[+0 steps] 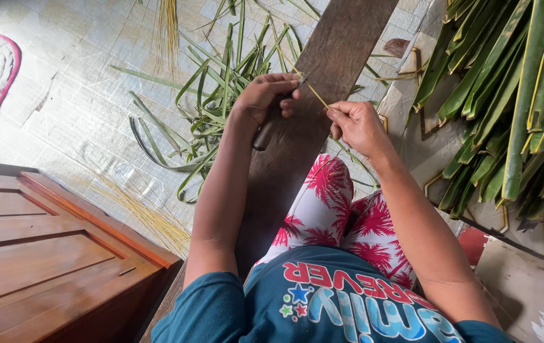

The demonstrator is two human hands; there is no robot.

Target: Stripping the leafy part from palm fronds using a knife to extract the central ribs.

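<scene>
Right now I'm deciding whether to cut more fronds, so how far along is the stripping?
Done: a loose pile of thin yellowish ribs and green leaf trimmings lie on the floor. In hand: the left hand grips a dark-handled knife against a rib pinched by the right hand. Left: a big heap of whole green fronds.

Both bare forearms are reaching up from the lower middle of the frame toward its upper centre. The left hand [265,95] is curling into a closed fist, knuckles up. The right hand [355,124] is sitting just right of it, fingertips pinching together, wrist bending slightly inward.
</scene>
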